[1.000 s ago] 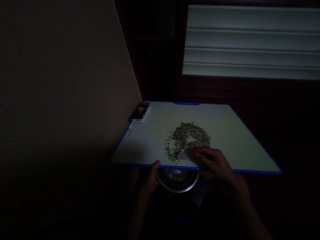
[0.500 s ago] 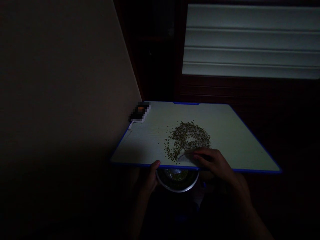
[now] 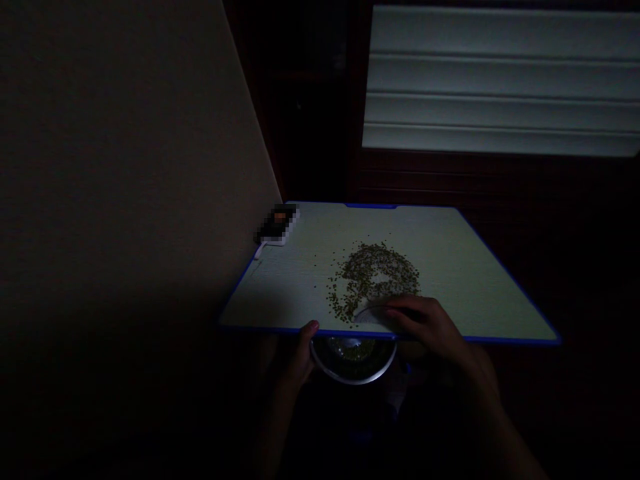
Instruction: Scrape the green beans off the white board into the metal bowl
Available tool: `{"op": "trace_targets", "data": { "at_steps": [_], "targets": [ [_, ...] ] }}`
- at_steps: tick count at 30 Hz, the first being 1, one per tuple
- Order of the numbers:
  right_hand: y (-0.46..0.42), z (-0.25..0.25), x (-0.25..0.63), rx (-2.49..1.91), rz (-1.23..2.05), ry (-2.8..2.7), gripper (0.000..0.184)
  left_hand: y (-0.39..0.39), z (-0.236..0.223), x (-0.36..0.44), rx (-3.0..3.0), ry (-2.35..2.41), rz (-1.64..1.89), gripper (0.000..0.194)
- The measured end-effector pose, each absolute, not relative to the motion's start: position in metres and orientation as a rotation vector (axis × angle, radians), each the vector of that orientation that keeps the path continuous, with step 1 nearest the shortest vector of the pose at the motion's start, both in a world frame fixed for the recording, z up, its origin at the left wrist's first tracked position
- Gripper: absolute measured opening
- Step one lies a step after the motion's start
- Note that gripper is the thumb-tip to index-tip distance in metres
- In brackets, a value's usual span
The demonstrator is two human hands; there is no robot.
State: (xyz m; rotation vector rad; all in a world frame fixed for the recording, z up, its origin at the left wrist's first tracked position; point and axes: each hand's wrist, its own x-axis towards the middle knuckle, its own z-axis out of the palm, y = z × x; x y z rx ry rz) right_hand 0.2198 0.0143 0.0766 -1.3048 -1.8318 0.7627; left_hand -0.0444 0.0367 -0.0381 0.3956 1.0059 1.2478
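A heap of small greenish grains [image 3: 373,277] lies spread on a pale table with a blue rim [image 3: 465,267]. My right hand [image 3: 433,327] rests on the table's near edge, fingers curved over a small pale object [image 3: 370,313] at the heap's near side; what it is I cannot make out. My left hand [image 3: 299,357] grips the rim of a round metal bowl [image 3: 355,363], held just under the table's front edge. Some grains lie inside the bowl.
A small dark and white device [image 3: 277,225] with a white cable sits at the table's far left corner. A beige wall [image 3: 125,167] borders the left. A lit window blind [image 3: 500,80] hangs beyond. The surroundings are very dark.
The pale object under my right hand has tipped and slid slightly toward the table's edge. The left hand and bowl stay put.
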Motion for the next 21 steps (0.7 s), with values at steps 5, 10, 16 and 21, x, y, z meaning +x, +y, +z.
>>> {"op": "trace_targets", "data": {
  "at_steps": [5,10,16,21],
  "targets": [
    [0.013,0.081,0.218,-1.264,0.806,-1.868,0.022,0.038,-0.042,-0.046,0.407,1.009,1.242,0.057],
    [0.013,0.082,0.218,-1.264,0.802,-1.881,0.022,0.038,-0.041,-0.044,0.416,0.986,1.262,0.054],
    [0.015,0.077,0.219,-1.322,0.771,-1.841,0.022,0.038,-0.041,-0.044,0.401,1.015,1.282,0.06],
    [0.015,0.072,0.222,-1.384,0.712,-1.753,0.027,0.038,-0.042,-0.045,0.394,1.023,1.245,0.059]
  ]
}}
